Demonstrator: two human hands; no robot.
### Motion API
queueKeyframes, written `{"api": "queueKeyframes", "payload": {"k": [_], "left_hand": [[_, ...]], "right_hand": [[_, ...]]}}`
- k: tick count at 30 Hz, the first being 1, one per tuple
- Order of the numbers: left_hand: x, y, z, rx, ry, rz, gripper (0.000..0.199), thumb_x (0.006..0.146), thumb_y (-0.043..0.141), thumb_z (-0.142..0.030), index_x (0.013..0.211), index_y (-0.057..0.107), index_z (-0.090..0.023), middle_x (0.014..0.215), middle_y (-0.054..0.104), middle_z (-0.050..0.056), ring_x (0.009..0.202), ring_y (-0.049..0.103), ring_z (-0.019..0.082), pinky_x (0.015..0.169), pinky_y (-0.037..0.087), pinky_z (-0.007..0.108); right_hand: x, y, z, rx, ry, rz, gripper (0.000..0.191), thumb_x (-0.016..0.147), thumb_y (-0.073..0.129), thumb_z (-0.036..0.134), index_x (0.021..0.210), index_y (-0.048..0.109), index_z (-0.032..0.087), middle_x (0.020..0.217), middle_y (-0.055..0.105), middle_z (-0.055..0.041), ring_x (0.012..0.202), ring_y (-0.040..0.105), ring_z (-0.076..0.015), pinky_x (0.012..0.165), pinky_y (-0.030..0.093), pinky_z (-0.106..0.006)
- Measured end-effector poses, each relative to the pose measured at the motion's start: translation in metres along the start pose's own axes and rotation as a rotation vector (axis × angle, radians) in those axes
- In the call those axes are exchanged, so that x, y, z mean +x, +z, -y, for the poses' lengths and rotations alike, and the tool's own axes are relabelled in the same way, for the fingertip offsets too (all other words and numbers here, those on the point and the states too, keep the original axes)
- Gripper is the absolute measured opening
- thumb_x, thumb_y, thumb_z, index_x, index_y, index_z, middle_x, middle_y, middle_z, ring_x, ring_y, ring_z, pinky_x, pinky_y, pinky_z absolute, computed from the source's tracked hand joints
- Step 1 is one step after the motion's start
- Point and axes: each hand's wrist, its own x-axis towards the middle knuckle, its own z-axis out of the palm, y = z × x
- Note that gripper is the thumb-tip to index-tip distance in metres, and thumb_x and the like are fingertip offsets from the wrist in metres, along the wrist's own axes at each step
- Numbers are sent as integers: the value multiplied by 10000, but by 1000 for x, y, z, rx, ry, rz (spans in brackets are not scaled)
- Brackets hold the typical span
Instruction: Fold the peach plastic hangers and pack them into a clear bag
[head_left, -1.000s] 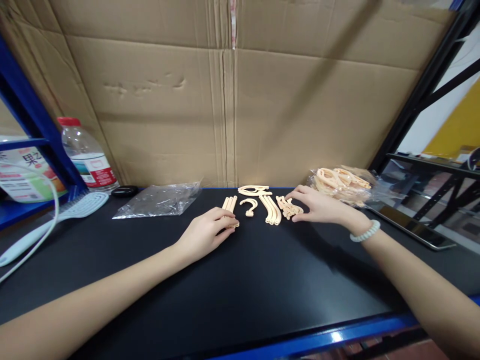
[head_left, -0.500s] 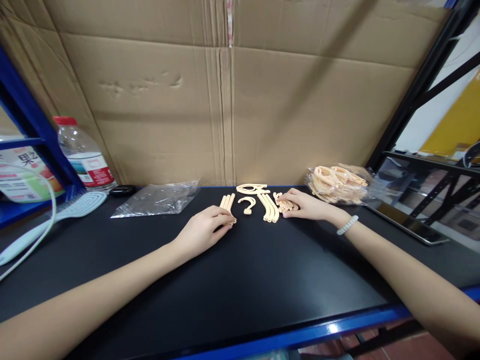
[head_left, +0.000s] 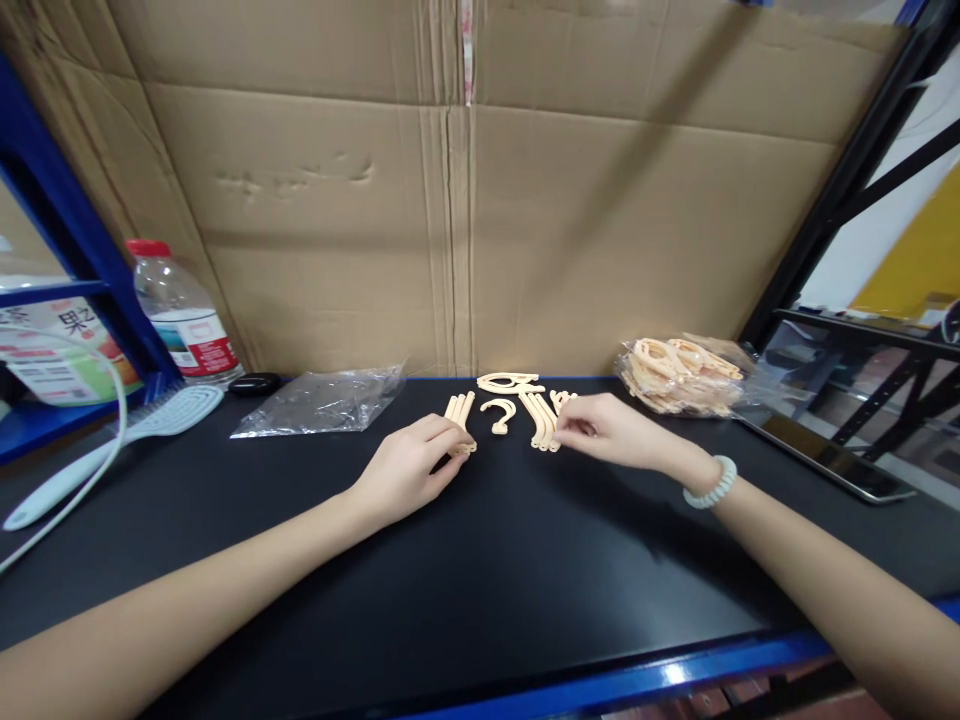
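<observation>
Folding-hanger parts in cream plastic lie in groups on the black table. My left hand (head_left: 416, 462) has thumb and fingers closed over the near ends of the left group of hanger arms (head_left: 458, 408). At the right group of curved hanger arms (head_left: 535, 415), my right hand (head_left: 615, 432) pinches by the near end of the outermost arm. It partly covers a cluster of small cream pieces (head_left: 561, 398). Between the two groups lies a loose hanger hook (head_left: 500, 414). Behind it rests a looped cream hanger part (head_left: 504, 383).
A clear bag of cream hanger parts (head_left: 679, 375) and a phone-like dark slab (head_left: 829, 458) are at right. At left are a flat plastic bag (head_left: 322, 402), a black object (head_left: 255, 384), a hairbrush (head_left: 169, 412), a white cable (head_left: 120, 410) and a bottle (head_left: 187, 320). Cardboard (head_left: 337, 250) stands behind.
My right hand has moved off the small pieces, toward me and to the near end of the right arms. My left hand stays at the left group. The view has shifted slightly.
</observation>
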Motion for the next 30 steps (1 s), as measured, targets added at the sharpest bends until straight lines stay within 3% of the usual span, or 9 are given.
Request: {"api": "queueKeyframes", "payload": {"k": [3,5,9,30], "left_hand": [[0,-6,-9,-59,105,73,183,932,452,-168,998,622,-188,958,661,63,907,605,187,799,507,303],[0,-9,-15,-74,196,167,205,946,425,-166,999,623,-183,958,657,68,895,607,185,797,502,298],[1,-10,-19,-72,262,252,242,961,387,-162,1008,624,-181,970,664,71,858,622,177,774,503,285],[2,-11,-19,-1,322,246,242,952,392,-158,998,629,-176,970,675,82,835,628,189,748,508,293]], "right_hand": [[-1,10,19,81,-81,188,225,895,553,313,726,565,166,636,539,27,569,467,-96,570,353,-224],[-2,17,27,97,-106,244,205,886,570,315,740,550,172,645,529,36,561,450,-88,547,332,-214],[-4,28,30,87,-102,221,196,872,584,299,738,502,182,632,490,51,556,423,-84,541,312,-212],[-3,28,33,59,-92,228,189,877,565,283,743,472,188,669,499,36,577,416,-99,545,297,-223]]}}
